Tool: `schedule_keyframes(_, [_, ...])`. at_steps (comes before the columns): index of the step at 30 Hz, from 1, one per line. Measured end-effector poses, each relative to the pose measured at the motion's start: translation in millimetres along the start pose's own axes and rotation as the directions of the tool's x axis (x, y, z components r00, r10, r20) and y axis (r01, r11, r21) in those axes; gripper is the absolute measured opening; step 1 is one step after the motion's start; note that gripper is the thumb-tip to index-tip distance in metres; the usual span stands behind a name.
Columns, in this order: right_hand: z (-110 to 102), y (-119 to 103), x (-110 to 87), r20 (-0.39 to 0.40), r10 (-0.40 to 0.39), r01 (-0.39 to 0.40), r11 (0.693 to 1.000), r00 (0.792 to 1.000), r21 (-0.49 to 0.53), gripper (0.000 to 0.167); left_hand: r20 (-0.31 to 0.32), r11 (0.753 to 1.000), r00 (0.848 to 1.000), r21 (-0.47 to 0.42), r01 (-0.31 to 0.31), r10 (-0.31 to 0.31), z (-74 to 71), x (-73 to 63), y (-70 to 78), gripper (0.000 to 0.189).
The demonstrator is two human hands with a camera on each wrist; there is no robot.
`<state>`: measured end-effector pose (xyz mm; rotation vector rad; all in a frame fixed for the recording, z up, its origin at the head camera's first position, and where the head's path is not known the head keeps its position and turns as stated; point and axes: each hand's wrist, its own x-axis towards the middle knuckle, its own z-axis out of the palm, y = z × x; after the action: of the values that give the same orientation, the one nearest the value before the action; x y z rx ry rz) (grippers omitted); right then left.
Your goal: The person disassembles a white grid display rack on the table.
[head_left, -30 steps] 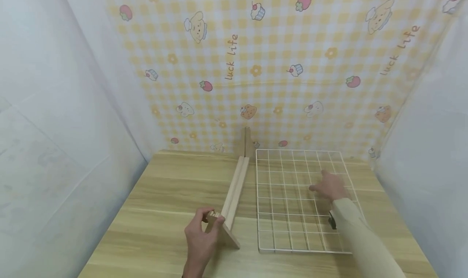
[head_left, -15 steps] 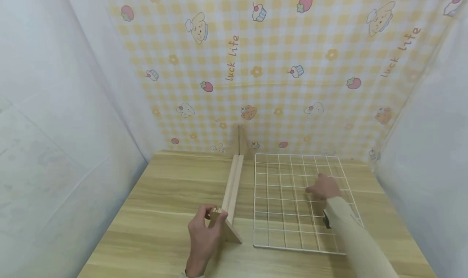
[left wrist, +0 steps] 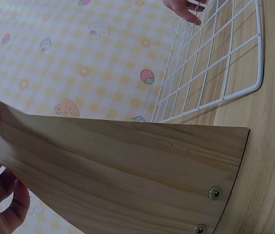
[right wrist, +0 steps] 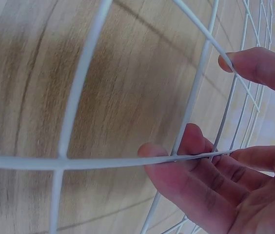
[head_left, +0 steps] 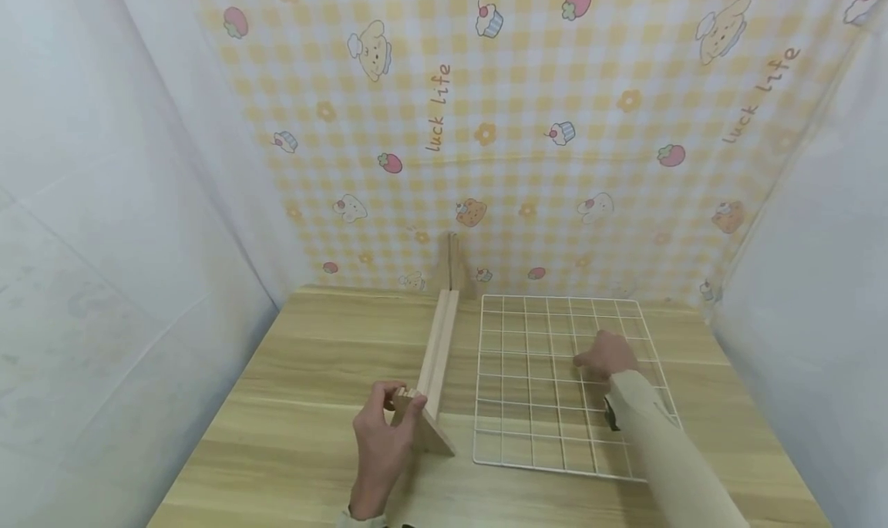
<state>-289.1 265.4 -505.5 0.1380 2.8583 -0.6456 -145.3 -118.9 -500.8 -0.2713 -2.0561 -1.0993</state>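
My left hand point(head_left: 381, 443) grips the upper edge of the near end panel point(left wrist: 127, 165) of a wooden stand, thumb on one side and fingers on the other. Two pale wooden rails point(head_left: 437, 351) run from it to a matching far panel point(head_left: 454, 262) by the back cloth. Two hex-socket screws show low on the near panel in the left wrist view. To the right, a white wire grid panel point(right wrist: 62, 163) is held by my right hand point(head_left: 610, 354). Fingers hook the wires near its middle, while the thumb lies against another wire. The grid stands apart from the stand.
Beneath everything is a wood-grain table point(head_left: 312, 351). A yellow checked cloth point(head_left: 527, 89) with printed cartoons hangs at the back. Pale curtains point(head_left: 139, 281) close off both sides.
My right hand has shifted the wire grid left, nearer the stand and a little towards me. The stand's far end has swung slightly left, with my left hand still gripping the near panel.
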Motion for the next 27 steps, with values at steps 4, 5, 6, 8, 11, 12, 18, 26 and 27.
schedule_keyframes(4, [2,0,4.5,-0.002,0.003,-0.003,1.0,1.0,0.002,0.034,-0.002,1.0,1.0,0.004,-0.008,0.008,0.0,0.3,-1.1,0.035])
schedule_keyframes(5, [3,0,5.6,0.0,0.004,-0.004,1.0,1.0,0.0,0.034,-0.002,1.0,1.0,0.005,-0.011,0.011,0.1,0.2,-1.3,0.035])
schedule_keyframes(6, [3,-1,6.4,0.003,0.006,-0.006,1.0,1.0,0.0,0.034,-0.001,1.0,1.0,0.006,-0.014,0.014,0.2,0.1,-1.6,0.035])
schedule_keyframes(8, [5,-2,7.9,0.011,0.012,-0.012,1.0,1.0,-0.003,0.033,-0.002,1.0,1.0,0.007,-0.018,0.018,0.4,-0.3,-2.0,0.035])
schedule_keyframes(11, [5,-3,8.9,0.021,0.008,-0.008,1.0,1.0,-0.009,0.036,-0.005,1.0,1.0,0.0,-0.023,0.023,0.8,-0.8,-2.0,0.035])
schedule_keyframes(12, [5,-3,9.1,0.022,0.009,-0.009,1.0,1.0,-0.01,0.039,-0.006,1.0,1.0,-0.003,-0.02,0.02,1.0,-1.0,-1.9,0.034])
schedule_keyframes(18, [7,-2,11.9,0.04,0.019,-0.019,1.0,0.999,-0.003,0.05,-0.003,1.0,1.0,-0.01,0.004,-0.004,1.6,-1.8,-0.8,0.032])
schedule_keyframes(26, [13,2,17.7,0.024,0.006,-0.006,1.0,1.0,-0.005,0.045,-0.002,1.0,1.0,-0.011,-0.016,0.016,2.9,-1.5,-0.8,0.033])
schedule_keyframes(27, [15,3,18.9,0.017,0.002,-0.002,1.0,1.0,-0.007,0.044,-0.001,1.0,1.0,-0.01,-0.015,0.015,3.0,-1.5,-0.6,0.033])
